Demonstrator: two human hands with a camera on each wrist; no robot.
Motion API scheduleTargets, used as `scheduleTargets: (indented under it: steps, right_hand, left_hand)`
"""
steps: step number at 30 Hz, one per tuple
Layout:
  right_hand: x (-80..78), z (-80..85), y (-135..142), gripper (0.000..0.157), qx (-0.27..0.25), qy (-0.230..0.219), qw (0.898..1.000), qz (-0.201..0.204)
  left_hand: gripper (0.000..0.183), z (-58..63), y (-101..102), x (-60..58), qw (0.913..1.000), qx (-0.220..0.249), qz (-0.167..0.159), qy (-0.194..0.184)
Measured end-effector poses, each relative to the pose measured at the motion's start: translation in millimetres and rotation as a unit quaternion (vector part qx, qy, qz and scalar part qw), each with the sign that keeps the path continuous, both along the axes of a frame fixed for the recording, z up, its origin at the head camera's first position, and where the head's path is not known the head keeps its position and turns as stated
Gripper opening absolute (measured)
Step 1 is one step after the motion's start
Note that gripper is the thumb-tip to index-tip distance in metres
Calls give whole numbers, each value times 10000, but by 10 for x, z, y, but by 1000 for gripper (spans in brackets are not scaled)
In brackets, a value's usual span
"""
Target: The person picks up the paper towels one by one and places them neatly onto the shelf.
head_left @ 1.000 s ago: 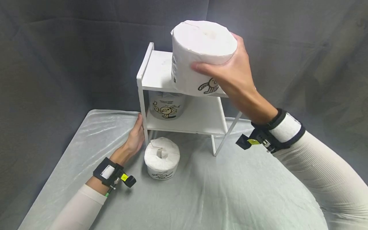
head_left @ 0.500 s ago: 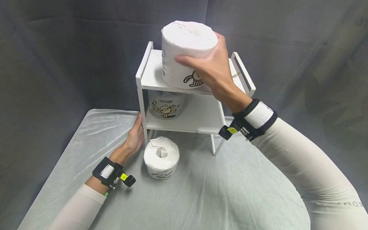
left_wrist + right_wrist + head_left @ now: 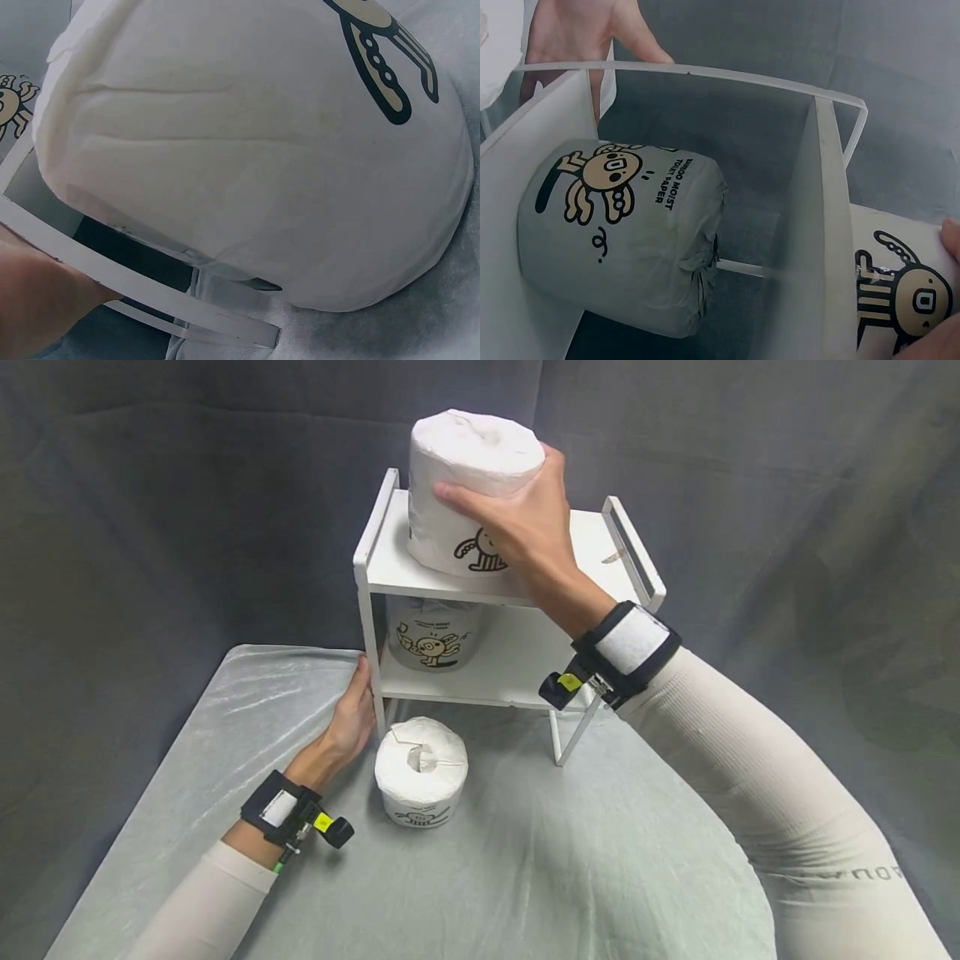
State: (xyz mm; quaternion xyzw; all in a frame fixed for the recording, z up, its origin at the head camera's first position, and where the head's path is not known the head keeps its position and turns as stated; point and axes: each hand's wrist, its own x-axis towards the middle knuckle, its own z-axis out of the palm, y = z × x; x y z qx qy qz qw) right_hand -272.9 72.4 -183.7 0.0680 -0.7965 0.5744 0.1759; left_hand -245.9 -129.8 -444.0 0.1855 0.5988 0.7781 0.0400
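In the head view, my right hand (image 3: 528,531) grips a wrapped white toilet paper roll (image 3: 442,531), thumb across its near side. The roll is upright, its base right at the left part of the top board of a white two-tier shelf (image 3: 600,539). My left hand (image 3: 351,718) holds the shelf's left front leg; the right wrist view shows its fingers passing both sides of the frame. A second toilet paper roll (image 3: 435,639) stands at the left of the lower tier, its printed label readable in the right wrist view. A third toilet paper roll (image 3: 422,772) stands by that leg.
A pale grey cloth (image 3: 600,843) covers the table beneath the shelf. Dark grey curtains (image 3: 187,527) hang behind and at both sides. Raised rails (image 3: 636,552) border the top board's left and right ends. The third roll stands close to my left wrist.
My right hand has carried its toilet paper roll leftward and back over the top board, uncovering the shelf's right rail. The left hand and the other rolls have stayed put.
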Motion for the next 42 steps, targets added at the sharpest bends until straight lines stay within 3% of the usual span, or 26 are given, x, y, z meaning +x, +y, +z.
scheduleTargets:
  steps: [9, 18, 42]
  right_hand:
    - [-54, 7, -132, 114, 252, -245, 9992, -189]
    - [-92, 12, -233, 117, 369, -217, 9985, -327]
    - [-150, 32, -295, 117, 447, -222, 9982, -338]
  left_hand:
    - [77, 4, -31, -1, 9998, -167, 76, -67]
    - [80, 9, -31, 5, 9999, 18, 14, -117]
    - [79, 35, -28, 15, 9999, 87, 28, -71]
